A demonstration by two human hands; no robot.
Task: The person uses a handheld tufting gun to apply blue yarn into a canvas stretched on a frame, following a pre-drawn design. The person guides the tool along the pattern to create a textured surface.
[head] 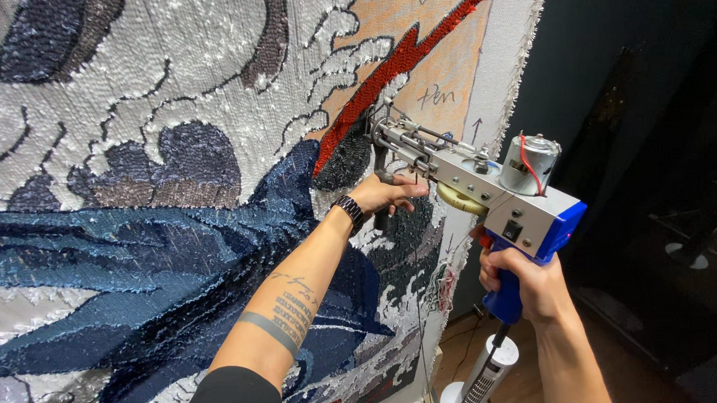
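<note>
A tufting gun (489, 188) with a grey metal body, a blue grip and a small silver motor is pressed nose-first against a large stretched cloth (169, 170) covered in white, grey, dark blue and red yarn. My right hand (522, 279) grips the blue handle from below. My left hand (384, 193), with a black watch at the wrist, holds the dark front handle under the gun's nose, close to the cloth. The needle tip meets the cloth beside a red yarn streak (404, 60). A thin yarn strand runs down from the gun.
Bare orange-tinted cloth (450, 74) with pen marks lies at the upper right of the frame. A white tower fan (486, 379) stands on the wooden floor below the gun. A dark wall and dim furniture (687, 233) fill the right side.
</note>
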